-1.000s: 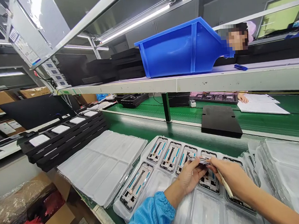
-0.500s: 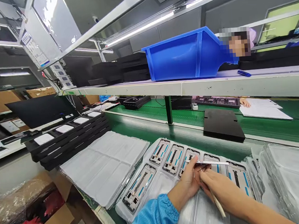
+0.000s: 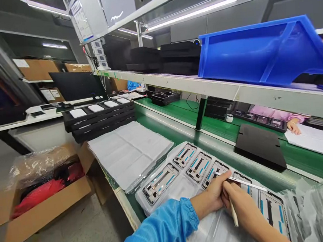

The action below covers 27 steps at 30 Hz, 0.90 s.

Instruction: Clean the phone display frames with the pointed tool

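Note:
My left hand [image 3: 213, 194], in a blue sleeve, pinches one end of a thin silver strip [image 3: 240, 180] above a transparent plastic tray [image 3: 195, 192]. My right hand [image 3: 241, 207] sits close beside it, gripping a slim white stylus-like stick [image 3: 233, 212] whose tip points down. The strip's far end reaches over a phone mid-frame [image 3: 271, 211] with blue stripes. Several similar frames, such as one at the tray's left [image 3: 160, 183], lie in the tray's pockets. My hands hide part of the frames beneath them.
A stack of transparent trays [image 3: 130, 154] lies left of my hands, with black foam trays [image 3: 99, 118] beyond. A blue plastic bin [image 3: 264, 53] stands on the shelf above. Across the green bench lie a black board [image 3: 260, 147] and a co-worker's hand [image 3: 293, 127].
The whole scene has shifted right and the view has swung left. My hands have drawn closer, and the silver strip now slopes down to the right.

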### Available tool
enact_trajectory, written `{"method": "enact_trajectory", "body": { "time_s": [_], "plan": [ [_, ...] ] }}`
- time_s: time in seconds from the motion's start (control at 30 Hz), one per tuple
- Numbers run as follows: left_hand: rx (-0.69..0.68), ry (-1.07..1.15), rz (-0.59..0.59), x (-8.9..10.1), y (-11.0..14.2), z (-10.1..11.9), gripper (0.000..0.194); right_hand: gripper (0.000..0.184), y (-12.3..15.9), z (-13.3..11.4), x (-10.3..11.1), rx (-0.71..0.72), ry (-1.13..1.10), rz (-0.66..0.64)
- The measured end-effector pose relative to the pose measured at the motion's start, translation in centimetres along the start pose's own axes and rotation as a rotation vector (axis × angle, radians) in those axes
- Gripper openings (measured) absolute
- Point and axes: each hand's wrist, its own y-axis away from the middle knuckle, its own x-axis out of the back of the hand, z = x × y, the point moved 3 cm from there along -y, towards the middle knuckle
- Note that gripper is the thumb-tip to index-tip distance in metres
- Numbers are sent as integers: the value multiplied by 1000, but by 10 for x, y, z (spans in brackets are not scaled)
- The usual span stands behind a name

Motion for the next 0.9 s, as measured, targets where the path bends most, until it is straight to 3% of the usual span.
{"method": "enact_trajectory", "body": {
  "time_s": [0.17, 0.37, 0.67, 0.83, 0.9],
  "plan": [
    [27, -79, -76, -3, 4, 4, 46, 21, -9, -2, 27, -48, -69, 120],
    [-42, 15, -3, -5, 8, 7, 32, 29, -16, 1, 64, -196, -173, 183],
    [-174, -62, 45, -3, 5, 4, 50, 30, -14, 22, 55, -183, -190, 173],
    [-227, -181, -14, -5, 9, 2, 76, 28, -12, 23, 53, -154, -169, 172],
    [-224, -190, -20, -6, 11, 3, 78, 27, -12, 23, 52, -152, -183, 203]
  ]
}}
